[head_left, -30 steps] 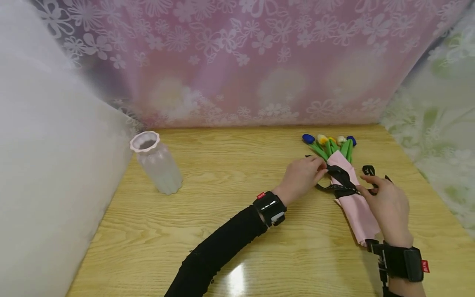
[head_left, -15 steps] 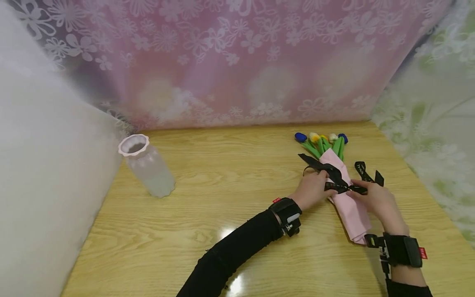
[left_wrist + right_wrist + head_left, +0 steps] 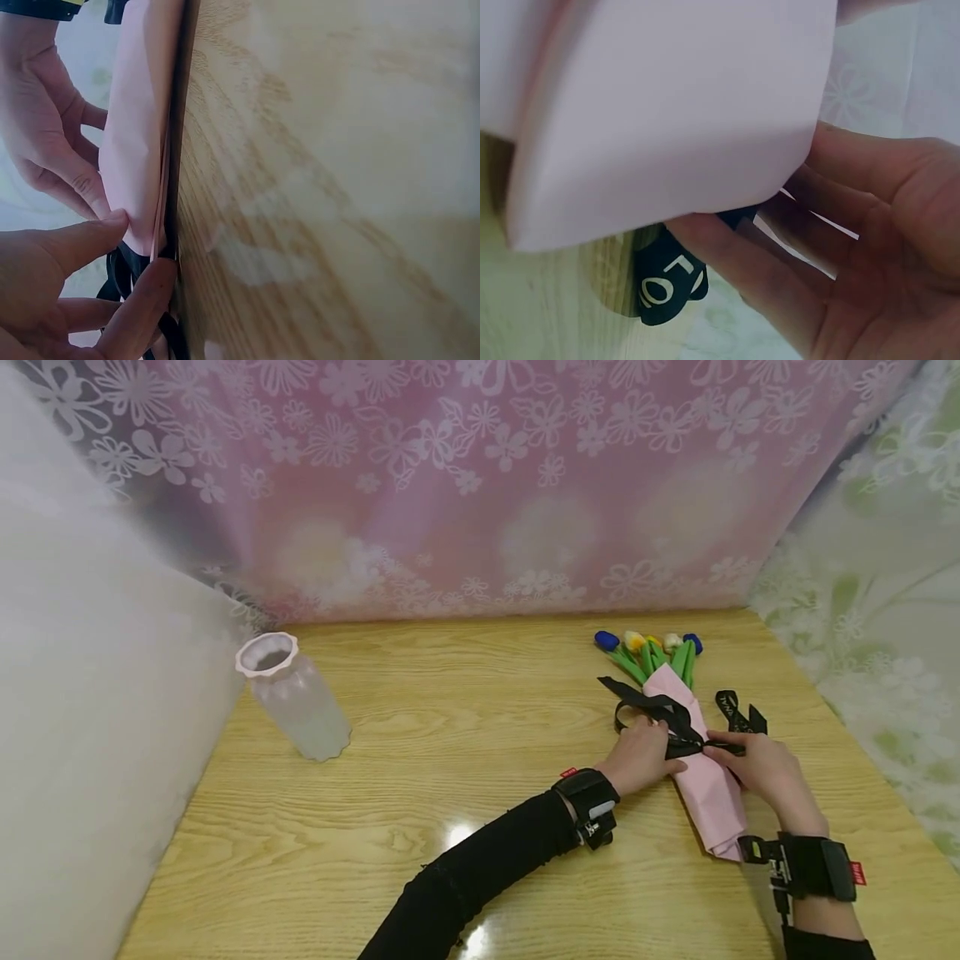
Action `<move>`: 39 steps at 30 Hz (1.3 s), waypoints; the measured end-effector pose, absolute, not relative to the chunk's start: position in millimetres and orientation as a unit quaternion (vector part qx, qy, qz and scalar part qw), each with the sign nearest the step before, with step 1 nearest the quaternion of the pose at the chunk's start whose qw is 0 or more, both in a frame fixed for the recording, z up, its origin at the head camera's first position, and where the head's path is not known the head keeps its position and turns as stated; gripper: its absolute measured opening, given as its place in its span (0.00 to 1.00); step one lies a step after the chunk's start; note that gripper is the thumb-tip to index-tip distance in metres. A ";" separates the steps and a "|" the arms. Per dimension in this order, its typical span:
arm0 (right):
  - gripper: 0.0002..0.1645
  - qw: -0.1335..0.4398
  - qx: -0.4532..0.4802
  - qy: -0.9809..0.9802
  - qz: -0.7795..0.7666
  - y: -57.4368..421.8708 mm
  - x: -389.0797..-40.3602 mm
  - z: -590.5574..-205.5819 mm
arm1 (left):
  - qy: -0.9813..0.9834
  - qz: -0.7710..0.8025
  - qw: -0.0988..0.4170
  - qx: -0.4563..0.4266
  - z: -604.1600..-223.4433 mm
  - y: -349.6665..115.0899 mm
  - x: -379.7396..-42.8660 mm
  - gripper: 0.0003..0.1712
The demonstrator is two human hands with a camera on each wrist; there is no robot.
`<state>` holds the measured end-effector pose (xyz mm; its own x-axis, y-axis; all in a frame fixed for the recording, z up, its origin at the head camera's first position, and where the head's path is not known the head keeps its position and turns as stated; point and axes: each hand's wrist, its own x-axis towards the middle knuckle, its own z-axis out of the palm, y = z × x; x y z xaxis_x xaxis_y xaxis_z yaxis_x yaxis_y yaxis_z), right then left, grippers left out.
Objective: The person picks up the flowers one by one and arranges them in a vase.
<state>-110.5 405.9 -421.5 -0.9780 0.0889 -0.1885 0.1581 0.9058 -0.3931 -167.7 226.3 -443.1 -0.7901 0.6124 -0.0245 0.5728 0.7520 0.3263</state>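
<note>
A bouquet of tulips (image 3: pixel 651 647) with blue, white and yellow heads lies on the table, wrapped in pink paper (image 3: pixel 708 802). Round its middle runs a black ribbon (image 3: pixel 667 706) with pale lettering, tied with a knot, a loop and loose tails. My left hand (image 3: pixel 639 753) grips the bouquet's left side at the ribbon, thumb on the paper just below it. In the left wrist view its fingertip (image 3: pixel 154 281) sits at the paper's edge near the tabletop. From the right, my right hand (image 3: pixel 767 772) grips the bouquet by the knot, its fingers (image 3: pixel 735 259) against the paper's edge.
A frosted vase (image 3: pixel 303 710) with a scalloped rim stands at the left of the wooden table (image 3: pixel 450 710). A pink floral cloth (image 3: pixel 487 510) hangs behind the table. Pale walls or cloths (image 3: pixel 870 635) rise on both sides.
My left hand has come from the ribbon's upper end down to the bouquet's left side by the knot. A ribbon tail now sticks out to the upper left. The right hand stays near the knot.
</note>
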 end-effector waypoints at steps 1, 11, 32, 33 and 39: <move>0.33 0.084 0.063 0.972 -0.210 406.2 -110.7 -421.5 | 0.934 0.154 0.067 0.317 -443.4 226.4 -168.0 0.37; 0.35 0.098 0.057 0.965 -0.238 403.5 -114.0 -419.8 | 0.936 0.148 0.083 0.310 -441.0 222.0 -168.1 0.34; 0.34 0.092 0.044 0.956 -0.274 364.7 -123.2 -422.0 | 0.933 0.170 0.095 0.302 -440.5 177.8 -175.4 0.31; 0.34 0.091 0.043 0.957 -0.273 362.0 -124.3 -422.2 | 0.933 0.171 0.096 0.302 -440.6 174.8 -175.8 0.31; 0.34 0.094 0.036 0.959 -0.266 346.5 -128.5 -423.1 | 0.934 0.171 0.094 0.301 -439.8 157.6 -176.8 0.31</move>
